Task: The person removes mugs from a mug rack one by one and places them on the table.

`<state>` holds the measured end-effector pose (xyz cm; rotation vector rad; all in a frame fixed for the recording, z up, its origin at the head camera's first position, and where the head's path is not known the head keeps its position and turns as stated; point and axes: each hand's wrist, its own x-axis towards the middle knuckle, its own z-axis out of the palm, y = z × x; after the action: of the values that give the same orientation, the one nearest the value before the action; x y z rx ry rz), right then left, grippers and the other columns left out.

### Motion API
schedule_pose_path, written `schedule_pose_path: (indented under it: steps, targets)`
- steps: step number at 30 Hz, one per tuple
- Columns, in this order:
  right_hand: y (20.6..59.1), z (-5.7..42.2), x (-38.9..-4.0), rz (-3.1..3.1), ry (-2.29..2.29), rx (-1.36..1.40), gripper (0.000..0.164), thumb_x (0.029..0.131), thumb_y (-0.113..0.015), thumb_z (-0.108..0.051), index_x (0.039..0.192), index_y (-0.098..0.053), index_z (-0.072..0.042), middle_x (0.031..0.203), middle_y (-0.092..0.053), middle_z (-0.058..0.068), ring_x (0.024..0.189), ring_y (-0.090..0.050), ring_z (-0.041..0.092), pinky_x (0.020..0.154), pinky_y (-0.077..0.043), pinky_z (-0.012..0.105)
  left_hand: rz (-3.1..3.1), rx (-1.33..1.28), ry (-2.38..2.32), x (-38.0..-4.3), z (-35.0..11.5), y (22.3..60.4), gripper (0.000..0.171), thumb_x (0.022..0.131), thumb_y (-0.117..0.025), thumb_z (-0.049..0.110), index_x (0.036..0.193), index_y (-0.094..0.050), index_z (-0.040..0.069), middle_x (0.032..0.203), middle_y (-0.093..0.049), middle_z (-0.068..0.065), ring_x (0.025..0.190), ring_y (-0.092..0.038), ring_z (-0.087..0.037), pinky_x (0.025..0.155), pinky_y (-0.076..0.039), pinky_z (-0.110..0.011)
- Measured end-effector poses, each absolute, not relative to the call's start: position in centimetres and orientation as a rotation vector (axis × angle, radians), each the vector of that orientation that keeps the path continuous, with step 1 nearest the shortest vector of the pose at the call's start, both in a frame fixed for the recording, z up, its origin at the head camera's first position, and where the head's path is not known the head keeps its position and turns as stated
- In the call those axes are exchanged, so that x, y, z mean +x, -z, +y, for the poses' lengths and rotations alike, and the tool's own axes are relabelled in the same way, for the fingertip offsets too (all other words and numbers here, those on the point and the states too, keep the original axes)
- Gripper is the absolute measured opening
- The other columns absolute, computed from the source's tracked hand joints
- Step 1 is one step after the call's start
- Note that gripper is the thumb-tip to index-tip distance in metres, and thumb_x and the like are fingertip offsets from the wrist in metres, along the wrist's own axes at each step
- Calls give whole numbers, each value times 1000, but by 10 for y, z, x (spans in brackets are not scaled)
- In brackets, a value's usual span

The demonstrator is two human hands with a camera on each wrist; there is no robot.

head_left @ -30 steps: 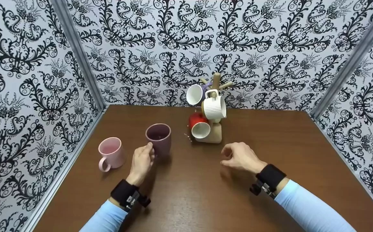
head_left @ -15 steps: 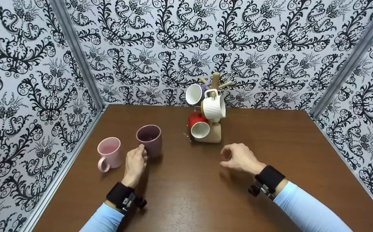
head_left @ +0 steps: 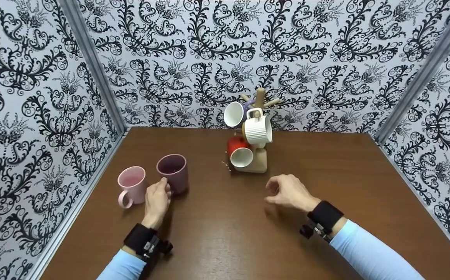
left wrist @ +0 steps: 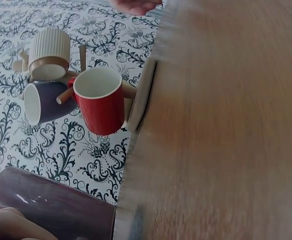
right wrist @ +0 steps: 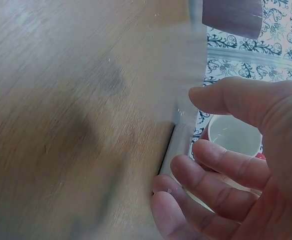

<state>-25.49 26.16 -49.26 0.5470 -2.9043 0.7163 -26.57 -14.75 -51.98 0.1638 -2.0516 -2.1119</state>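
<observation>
My left hand (head_left: pixel 157 201) pinches a dark mauve mug (head_left: pixel 178 179) at its near left side, where the fingers hide the handle. The mug is upright, its base close to the tabletop. Just left of that hand a pale pink mug (head_left: pixel 135 191) stands with its handle towards me. In the left wrist view the mauve mug (left wrist: pixel 56 207) fills the lower left corner, fingers (left wrist: pixel 13 225) against it. My right hand (head_left: pixel 292 192) hovers over the table, fingers loosely bent and thumb apart, holding nothing; the right wrist view shows bare space between thumb and fingers.
Towards the back stands a wooden mug tree (head_left: pixel 261 157). On it hang a red mug (head_left: pixel 234 144), a ribbed white mug (head_left: pixel 259 130) and a purple mug with a white inside (head_left: pixel 234 114). Patterned walls (head_left: pixel 225 46) border the brown table (head_left: pixel 326 155).
My left hand has carried the mauve mug leftward and slightly nearer to me, closer to the pink mug. The right hand has hardly moved.
</observation>
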Motion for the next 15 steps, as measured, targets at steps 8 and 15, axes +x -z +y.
schedule_pose_path:
  steps: [8,15]
  targets:
    - [494,262,-255,-2894,-723,565,30,75,-91,-26,97,-78,-12,81,-71,-7,75,-64,9,71,-55,36,-2092,203,2072,-264,-152,521,50,113,-44,26,65,-46,12,57,-41,6,47,-35,-6,45,-29,-22]
    - [493,262,-254,-2894,-709,567,29,75,-91,-27,97,-78,-12,81,-70,-7,74,-63,9,71,-54,36,-2073,235,2102,-263,-155,520,49,112,-44,25,65,-45,13,58,-40,7,47,-35,-5,44,-30,-22]
